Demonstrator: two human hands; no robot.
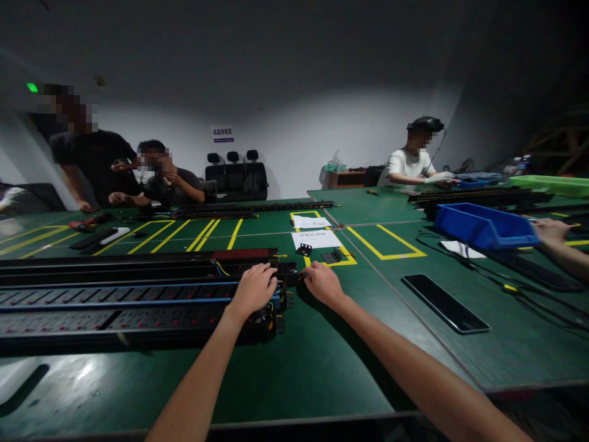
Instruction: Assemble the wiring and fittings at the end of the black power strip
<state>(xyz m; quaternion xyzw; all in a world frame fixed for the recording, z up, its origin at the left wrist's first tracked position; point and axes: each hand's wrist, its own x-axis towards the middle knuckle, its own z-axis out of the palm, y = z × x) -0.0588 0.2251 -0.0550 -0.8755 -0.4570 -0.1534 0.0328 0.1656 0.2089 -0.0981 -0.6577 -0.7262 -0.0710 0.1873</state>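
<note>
Long black strips with rows of sockets and red dots [161,318] lie side by side across the left of the green table [322,374]. My left hand [255,288] rests over the right end of the rear black strip [184,268], its fingers bent and close together. At the tip of that strip, my right hand [321,282] pinches a small dark end piece, whose details are too small to make out. Loose wires show at the strip ends beside my left hand. Small black brackets [331,256] lie just beyond my right hand, near white paper sheets [316,239].
A black phone [444,302] lies right of my right arm. Farther right are a blue bin [483,227], black cables [510,288] and another person's hand [552,232]. Three people are across the table. More strips [207,212] and a red tool [89,223] lie at the back left.
</note>
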